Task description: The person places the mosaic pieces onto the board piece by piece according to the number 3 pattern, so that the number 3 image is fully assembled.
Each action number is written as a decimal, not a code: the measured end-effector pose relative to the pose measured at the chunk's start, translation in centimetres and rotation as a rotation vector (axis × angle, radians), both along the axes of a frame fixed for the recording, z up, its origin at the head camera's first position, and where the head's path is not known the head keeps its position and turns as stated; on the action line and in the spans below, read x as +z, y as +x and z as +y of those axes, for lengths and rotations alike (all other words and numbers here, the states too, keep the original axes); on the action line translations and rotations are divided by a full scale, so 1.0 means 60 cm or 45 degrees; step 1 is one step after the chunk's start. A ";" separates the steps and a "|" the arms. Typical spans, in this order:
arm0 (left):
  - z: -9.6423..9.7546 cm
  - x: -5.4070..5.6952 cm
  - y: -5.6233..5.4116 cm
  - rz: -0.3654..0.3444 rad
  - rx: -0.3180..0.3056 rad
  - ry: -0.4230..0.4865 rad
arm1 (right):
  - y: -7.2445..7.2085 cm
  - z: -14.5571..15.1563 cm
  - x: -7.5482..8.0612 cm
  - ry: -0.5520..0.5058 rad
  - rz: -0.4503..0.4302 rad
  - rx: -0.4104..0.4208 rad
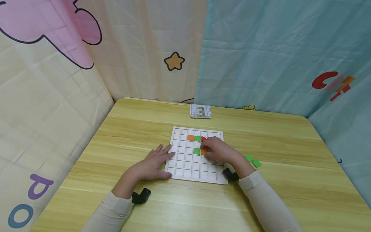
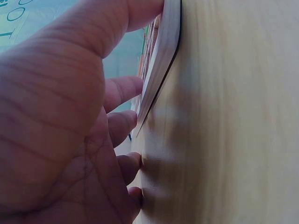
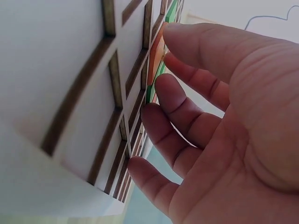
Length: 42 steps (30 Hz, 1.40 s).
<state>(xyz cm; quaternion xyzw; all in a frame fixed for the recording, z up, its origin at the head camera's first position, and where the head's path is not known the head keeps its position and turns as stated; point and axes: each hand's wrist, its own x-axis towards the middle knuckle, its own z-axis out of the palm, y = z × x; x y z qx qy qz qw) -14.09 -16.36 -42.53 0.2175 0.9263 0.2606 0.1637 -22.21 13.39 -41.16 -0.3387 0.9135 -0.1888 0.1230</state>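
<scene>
A white grid board (image 1: pixel 187 166) lies on the table. Orange (image 1: pixel 190 138), green (image 1: pixel 197 138) and red (image 1: pixel 203 139) tiles sit side by side in an upper row. Lower down, a green tile (image 1: pixel 196 151) adjoins an orange tile (image 1: pixel 204 151). My left hand (image 1: pixel 152 164) is spread over the board's left edge; its thumb and some fingertips touch the rim. Over the board's right half, my right hand (image 1: pixel 220 150) has its thumb and fingertips at the lower orange tile, which lies in its cell. In the right wrist view, the thumb and fingers (image 3: pixel 170 93) stand slightly apart, loosely bent.
Two loose green tiles (image 1: pixel 252 160) lie on the table right of the board, beside the right forearm. A small printed pattern card (image 1: pixel 200 111) lies near the table's back edge. Curtains (image 1: pixel 145 48) stand behind the table. Black wrist devices (image 1: pixel 141 196) are at both wrists.
</scene>
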 end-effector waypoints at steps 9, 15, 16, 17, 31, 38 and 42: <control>-0.001 -0.004 -0.001 0.014 -0.012 0.006 | 0.002 0.001 0.006 -0.022 -0.019 -0.004; -0.001 -0.006 0.000 0.009 -0.010 0.002 | 0.009 0.012 0.015 -0.027 0.044 0.006; -0.001 -0.006 0.000 0.007 -0.009 0.001 | 0.010 0.017 0.017 -0.026 0.049 -0.003; -0.001 -0.006 0.000 0.008 -0.008 0.001 | 0.012 0.021 0.018 -0.026 0.046 -0.015; -0.001 -0.004 0.002 -0.009 0.011 0.004 | 0.032 0.118 0.026 -0.030 0.067 -0.170; -0.001 -0.003 0.002 -0.004 0.010 0.005 | 0.042 0.174 0.023 -0.114 0.102 -0.170; -0.001 -0.003 0.001 -0.003 0.009 0.005 | 0.046 0.198 0.024 -0.128 0.080 -0.218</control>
